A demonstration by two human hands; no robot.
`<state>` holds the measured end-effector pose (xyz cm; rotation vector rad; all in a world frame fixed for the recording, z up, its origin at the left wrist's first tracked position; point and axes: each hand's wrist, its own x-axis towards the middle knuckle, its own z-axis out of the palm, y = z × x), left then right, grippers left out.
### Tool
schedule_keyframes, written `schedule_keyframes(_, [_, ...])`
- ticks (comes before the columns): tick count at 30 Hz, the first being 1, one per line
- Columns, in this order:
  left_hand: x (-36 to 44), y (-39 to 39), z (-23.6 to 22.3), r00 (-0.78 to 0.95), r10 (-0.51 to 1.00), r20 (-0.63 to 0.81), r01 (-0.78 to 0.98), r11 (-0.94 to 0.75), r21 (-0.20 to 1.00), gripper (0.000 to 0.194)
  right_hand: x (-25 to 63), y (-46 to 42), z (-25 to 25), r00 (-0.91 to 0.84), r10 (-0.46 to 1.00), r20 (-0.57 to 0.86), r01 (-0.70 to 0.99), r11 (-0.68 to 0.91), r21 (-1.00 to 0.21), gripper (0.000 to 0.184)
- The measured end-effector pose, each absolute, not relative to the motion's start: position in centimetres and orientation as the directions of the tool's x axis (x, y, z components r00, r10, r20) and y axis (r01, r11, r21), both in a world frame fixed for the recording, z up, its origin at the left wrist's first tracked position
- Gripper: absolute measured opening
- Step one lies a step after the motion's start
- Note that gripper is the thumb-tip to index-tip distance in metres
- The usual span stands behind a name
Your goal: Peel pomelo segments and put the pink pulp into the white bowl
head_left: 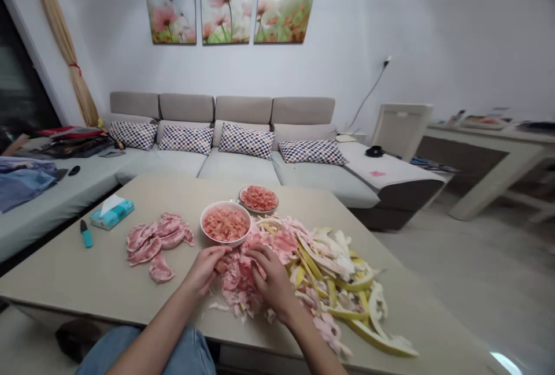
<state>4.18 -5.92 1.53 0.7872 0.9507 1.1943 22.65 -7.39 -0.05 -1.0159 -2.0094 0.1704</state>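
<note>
My left hand (204, 270) is closed, with a reddish piece of pomelo flesh (222, 265) pinched at its fingertips, just in front of a white bowl (226, 242). That bowl is filled with pomelo flesh (226, 223). To the right, my right hand (271, 278) has its fingers curled over a heap of pink membrane scraps (236, 291); whatever the fingertips grip is hidden. Several pomelo segments (158, 239) still in their skin lie on the table left of the bowl. Behind it stands a dark-rimmed plate (259, 211) of more flesh.
Yellow and white pomelo peel strips (347, 288) spread over the right of the table (99, 271). A tissue pack (111, 214) and a knife with a teal handle (86, 235) lie at the left. Beyond the table stands a sofa (240, 170) with patterned cushions.
</note>
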Motion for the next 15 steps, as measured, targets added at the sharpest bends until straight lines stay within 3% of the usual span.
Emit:
schedule_keyframes(3, [4.3, -7.1, 1.6, 0.111, 0.981, -0.158, -0.423, 0.191, 0.886, 0.030, 22.1, -8.2, -0.3, -0.357, 0.705, 0.613, 0.601, 0.676, -0.427, 0.048])
schedule_keyframes(12, [1.5, -10.0, 4.6, 0.130, 0.985, -0.110, -0.441, 0.157, 0.884, 0.035, 22.5, -10.3, 1.0, -0.226, 0.754, 0.617, 0.646, 0.590, -0.484, 0.007])
schedule_keyframes(15, [1.5, -11.2, 5.5, 0.138, 0.985, -0.100, -0.430, 0.150, 0.890, 0.036, 21.0, -11.9, 3.1, -0.226, 0.738, 0.636, 0.579, 0.626, -0.522, 0.013])
